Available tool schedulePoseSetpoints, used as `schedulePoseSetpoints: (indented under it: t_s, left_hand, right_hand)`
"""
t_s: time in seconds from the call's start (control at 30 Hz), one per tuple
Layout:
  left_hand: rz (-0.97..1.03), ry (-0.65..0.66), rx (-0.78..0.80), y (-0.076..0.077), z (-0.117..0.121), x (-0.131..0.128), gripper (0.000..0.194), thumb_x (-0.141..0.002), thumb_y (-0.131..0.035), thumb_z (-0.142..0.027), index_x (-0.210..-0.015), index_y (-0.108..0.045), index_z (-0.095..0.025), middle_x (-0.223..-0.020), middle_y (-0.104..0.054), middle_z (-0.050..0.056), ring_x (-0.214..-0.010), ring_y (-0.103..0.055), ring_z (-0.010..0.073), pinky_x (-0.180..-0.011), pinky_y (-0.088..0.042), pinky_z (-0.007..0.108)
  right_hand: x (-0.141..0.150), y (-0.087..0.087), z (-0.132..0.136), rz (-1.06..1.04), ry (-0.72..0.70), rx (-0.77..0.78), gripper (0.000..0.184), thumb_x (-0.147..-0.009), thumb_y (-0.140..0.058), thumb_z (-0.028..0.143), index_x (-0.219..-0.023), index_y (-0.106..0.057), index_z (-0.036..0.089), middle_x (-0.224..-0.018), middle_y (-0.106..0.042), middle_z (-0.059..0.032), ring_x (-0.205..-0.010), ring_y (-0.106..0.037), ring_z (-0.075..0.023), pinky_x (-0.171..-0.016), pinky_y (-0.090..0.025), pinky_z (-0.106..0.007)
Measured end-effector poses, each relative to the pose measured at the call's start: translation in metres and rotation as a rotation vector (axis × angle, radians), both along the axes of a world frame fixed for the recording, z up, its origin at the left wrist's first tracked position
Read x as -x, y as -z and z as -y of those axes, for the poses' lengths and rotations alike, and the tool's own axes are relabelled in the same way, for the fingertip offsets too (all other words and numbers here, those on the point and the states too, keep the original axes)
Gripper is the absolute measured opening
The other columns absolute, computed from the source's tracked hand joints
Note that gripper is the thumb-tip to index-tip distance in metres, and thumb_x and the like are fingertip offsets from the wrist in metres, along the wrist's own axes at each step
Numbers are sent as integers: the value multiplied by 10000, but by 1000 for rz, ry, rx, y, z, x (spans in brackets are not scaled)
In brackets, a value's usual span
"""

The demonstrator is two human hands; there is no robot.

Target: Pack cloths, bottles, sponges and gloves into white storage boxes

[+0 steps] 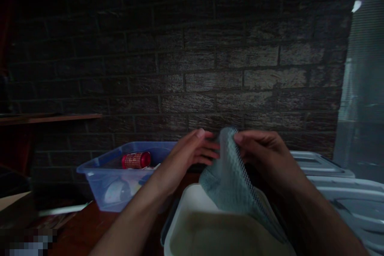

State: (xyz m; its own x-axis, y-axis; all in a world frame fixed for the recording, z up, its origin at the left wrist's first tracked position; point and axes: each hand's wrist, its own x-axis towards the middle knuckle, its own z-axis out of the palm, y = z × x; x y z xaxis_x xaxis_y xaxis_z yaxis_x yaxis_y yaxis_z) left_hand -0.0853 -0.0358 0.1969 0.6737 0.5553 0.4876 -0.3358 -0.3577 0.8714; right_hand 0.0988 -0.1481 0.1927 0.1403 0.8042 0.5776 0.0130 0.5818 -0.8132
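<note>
A grey-green cloth with a dark checked edge hangs over a white tub, and its lower end reaches the tub's right rim. My right hand pinches the top of the cloth between thumb and fingers. Just left of the cloth, my left hand has its fingers stretched out and apart, the tips close to the fabric. Whether those fingertips touch it I cannot tell. Water or a shadowed bottom shows inside the tub.
Left of the tub stands a clear blue plastic bin holding a red can and other items. Grey plastic lids lie on the right. A dark brick wall rises behind, and a wooden shelf juts out at the left.
</note>
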Motion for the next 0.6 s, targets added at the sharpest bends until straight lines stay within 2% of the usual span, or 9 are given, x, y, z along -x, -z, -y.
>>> schedulePoseSetpoints:
  t_s: [0.1, 0.17, 0.23, 0.3, 0.37, 0.43, 0.47, 0.53, 0.6]
  left_hand:
    - [-34, 84, -39, 1, 25, 2, 329, -973, -567, -513, -1090, -679, -226, -996, -722, 55, -912, -679, 209, -802, -521, 306]
    - [-34, -12, -109, 1, 26, 2, 221, -946, -649, -435, -1004, -696, -226, -922, -690, 15, -867, -640, 169, -776, -489, 257]
    - [-36, -113, -179, 1, 21, 1, 209, -943, -664, -414, -913, -702, -211, -861, -658, -4, -827, -597, 140, -757, -462, 230]
    - [-44, -150, -191, 1, 15, 0, 249, -964, -629, -431, -893, -712, -207, -825, -642, -11, -781, -566, 125, -715, -445, 218]
    - [-47, -152, -144, 2, 11, 1, 266, -974, -606, -451, -951, -730, -217, -827, -649, -9, -759, -565, 127, -678, -436, 220]
    - [-44, -141, -90, 1, 9, 3, 262, -962, -624, -453, -1012, -741, -224, -852, -673, 0, -773, -587, 139, -680, -443, 228]
    - [-36, -136, -76, 1, 8, 5, 253, -950, -645, -444, -1022, -745, -223, -874, -688, 7, -797, -601, 147, -702, -453, 234]
    - [-19, -123, -57, -2, 4, 9, 237, -933, -674, -427, -1015, -750, -218, -900, -708, 19, -831, -619, 160, -742, -468, 245]
    - [-3, -133, -46, -5, -1, 14, 231, -918, -691, -425, -982, -748, -210, -886, -710, 22, -822, -627, 167, -748, -477, 252]
  right_hand:
    - [16, 5, 3, 243, -158, -14, 156, -943, -680, 279, -982, -821, 224, -1079, -761, -58, -952, -704, -200, -838, -558, -327]
    - [22, 6, 5, 347, -212, -57, 199, -963, -637, 225, -1051, -815, 238, -1190, -743, -50, -1083, -682, -208, -929, -530, -334]
    - [22, 6, 5, 347, -219, -82, 240, -963, -617, 190, -1111, -796, 248, -1157, -757, -44, -1071, -694, -203, -905, -541, -327]
    - [17, 4, 4, 270, -129, -105, 221, -953, -620, 190, -1090, -787, 236, -950, -775, -35, -859, -720, -173, -737, -559, -284]
    - [8, 2, 1, 206, 81, -157, 160, -931, -665, 226, -1053, -768, 224, -799, -726, -11, -689, -661, -137, -603, -510, -242]
    - [-3, 1, -3, 206, 286, -204, 266, -874, -756, 285, -1135, -729, 238, -925, -715, -20, -783, -644, -141, -643, -500, -239]
    - [-8, 1, -6, 232, 314, -198, 376, -839, -799, 317, -1198, -705, 254, -1047, -707, -30, -898, -642, -158, -713, -510, -247]
    - [-17, 4, -10, 342, 159, -62, 481, -797, -837, 387, -1236, -688, 257, -1141, -685, -38, -1016, -622, -191, -799, -516, -273]
    - [-22, 8, -14, 446, -88, 135, 369, -807, -813, 456, -1064, -739, 201, -954, -692, -29, -853, -625, -176, -692, -503, -262]
